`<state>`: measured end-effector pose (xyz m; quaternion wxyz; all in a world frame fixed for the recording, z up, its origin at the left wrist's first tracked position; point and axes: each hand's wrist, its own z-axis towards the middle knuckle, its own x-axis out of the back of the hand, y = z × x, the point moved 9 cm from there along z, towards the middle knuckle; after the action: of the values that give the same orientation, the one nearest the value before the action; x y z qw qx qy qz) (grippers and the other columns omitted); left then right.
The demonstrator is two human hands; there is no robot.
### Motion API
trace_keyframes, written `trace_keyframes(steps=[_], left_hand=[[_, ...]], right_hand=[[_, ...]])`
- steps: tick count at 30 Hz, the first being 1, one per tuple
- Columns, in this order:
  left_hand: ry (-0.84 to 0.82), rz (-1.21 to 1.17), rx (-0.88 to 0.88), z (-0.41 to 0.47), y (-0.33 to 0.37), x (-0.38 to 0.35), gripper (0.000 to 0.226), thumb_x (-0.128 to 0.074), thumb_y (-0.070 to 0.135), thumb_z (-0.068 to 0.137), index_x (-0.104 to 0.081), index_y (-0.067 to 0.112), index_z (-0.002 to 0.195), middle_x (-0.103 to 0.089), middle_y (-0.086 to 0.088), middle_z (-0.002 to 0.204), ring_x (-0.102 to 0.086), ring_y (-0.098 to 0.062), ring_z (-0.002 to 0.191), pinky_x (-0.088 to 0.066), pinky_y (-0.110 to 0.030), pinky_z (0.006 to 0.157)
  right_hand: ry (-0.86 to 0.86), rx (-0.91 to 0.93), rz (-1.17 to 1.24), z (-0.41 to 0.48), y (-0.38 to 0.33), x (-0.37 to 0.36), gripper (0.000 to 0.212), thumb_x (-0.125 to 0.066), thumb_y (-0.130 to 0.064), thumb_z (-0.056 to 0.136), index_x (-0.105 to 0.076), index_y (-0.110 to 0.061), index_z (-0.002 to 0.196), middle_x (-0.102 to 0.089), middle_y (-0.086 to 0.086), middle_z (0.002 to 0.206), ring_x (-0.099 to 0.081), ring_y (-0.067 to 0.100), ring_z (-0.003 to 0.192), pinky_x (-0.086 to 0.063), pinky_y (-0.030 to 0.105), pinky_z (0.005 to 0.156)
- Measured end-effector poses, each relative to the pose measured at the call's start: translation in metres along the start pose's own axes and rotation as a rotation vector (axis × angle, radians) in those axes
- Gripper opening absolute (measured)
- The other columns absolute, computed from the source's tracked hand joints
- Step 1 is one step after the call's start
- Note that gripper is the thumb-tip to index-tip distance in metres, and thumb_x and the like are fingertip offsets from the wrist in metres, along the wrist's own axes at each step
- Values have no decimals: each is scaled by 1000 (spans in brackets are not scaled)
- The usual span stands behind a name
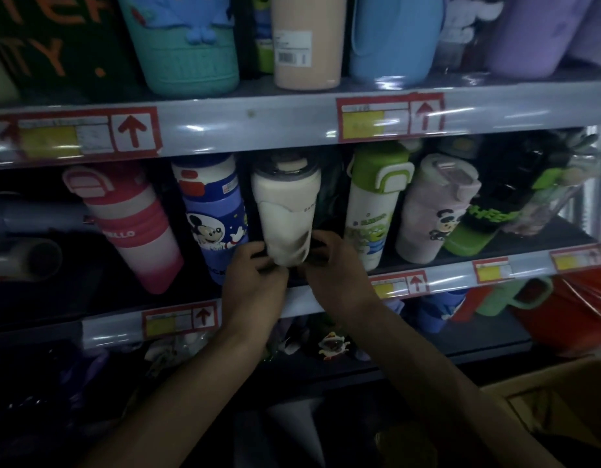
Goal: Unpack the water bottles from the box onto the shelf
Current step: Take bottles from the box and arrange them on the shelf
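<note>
Grey, smooth-fronted metal shelf rack, shown in dim light with three tiers in view; glossy clear strips are fitted along the front rails. A brown cardboard box is seen at the lower right, below the rack; its contents are hidden.

On the top tier, a ribbed teal tumbler, a matt beige cylinder with a barcode sticker and a glossy blue flask are stood side by side.

On the middle tier, a pink banded bottle with a flip lid and a blue cartoon-printed bottle are leaned to the left of the gap. A white bottle with a green lid, a lilac bottle and a tilted black-and-green bottle are crowded to its right.

The cream, tapered water bottle with a dark-rimmed lid is held near upright in that gap, just at the shelf's front edge. Its base is gripped by the left hand and the right hand, the fingers of both being curled round it.

Red-bordered price labels with arrows are fixed to the rails.
</note>
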<state>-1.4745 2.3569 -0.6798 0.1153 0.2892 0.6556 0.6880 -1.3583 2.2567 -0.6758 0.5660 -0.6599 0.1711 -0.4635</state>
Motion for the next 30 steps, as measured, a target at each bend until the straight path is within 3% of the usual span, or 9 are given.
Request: trace_keyframes(steps=[5,9,12,14,16,18,20,26,30], left_hand=[[-58,44,-32,-9,10,-18,19,-60,3,94,-66,21,94,-68,6,96,-64,-14,97,-52,-31,88],[-115,56,-98,-17,17,-48,31,-56,-2,91,-68,27,91,-72,4,99,-66,-19,101,-53,-29,90],[-145,108,-172,-20,27,-69,30,-59,1,92,-67,25,107,-68,9,108,-63,-13,105,-49,-23,89],[-168,103,-175,-18,32,-80,38,-61,6,95,-61,24,128,-65,10,115,-60,-10,108,-48,-26,95],[-187,74,-181,-14,36,-90,47,-60,11,98,-52,24,143,-60,12,116,-58,-8,112,-46,-26,98],[-193,62,-205,-11,38,-97,49,-61,16,99,-49,25,147,-59,13,121,-57,-7,116,-46,-27,100],[-210,59,-230,-9,39,-105,40,-59,17,100,-56,28,138,-62,17,120,-59,-5,115,-47,-23,93],[-214,80,-269,-5,33,-113,34,-56,5,97,-60,32,116,-67,24,105,-61,8,96,-44,-7,81],[-184,58,-283,-1,25,-110,49,-55,-6,92,-64,28,126,-72,14,115,-65,1,108,-52,-22,98]], right_hand=[[62,-19,-24,-14,6,41,31,-66,-1,86,-75,-12,114,-75,7,108,-68,25,105,-53,47,96],[186,-24,-21,-19,13,79,9,-77,-15,85,-69,-20,87,-70,-6,82,-67,18,80,-53,31,71],[323,14,-63,-19,12,105,26,-81,-24,82,-59,-13,90,-57,-12,72,-53,3,66,-33,10,52],[351,17,-73,-12,15,110,34,-84,-30,80,-59,-10,90,-58,-10,73,-53,2,65,-35,8,49],[350,17,-73,-5,17,106,37,-85,-37,79,-62,-12,94,-65,-7,80,-61,5,72,-43,9,56],[361,32,-86,0,21,97,46,-82,-44,78,-66,-12,106,-72,2,95,-69,19,90,-58,34,72],[369,39,-103,1,23,92,49,-78,-44,79,-62,-14,114,-70,7,103,-66,27,101,-57,44,79],[385,-5,-36,0,26,101,47,-83,-33,82,-57,-15,117,-72,2,106,-67,21,100,-56,38,83],[382,18,-52,3,21,97,50,-86,-36,77,-58,-19,114,-73,0,102,-69,19,96,-58,42,81]])
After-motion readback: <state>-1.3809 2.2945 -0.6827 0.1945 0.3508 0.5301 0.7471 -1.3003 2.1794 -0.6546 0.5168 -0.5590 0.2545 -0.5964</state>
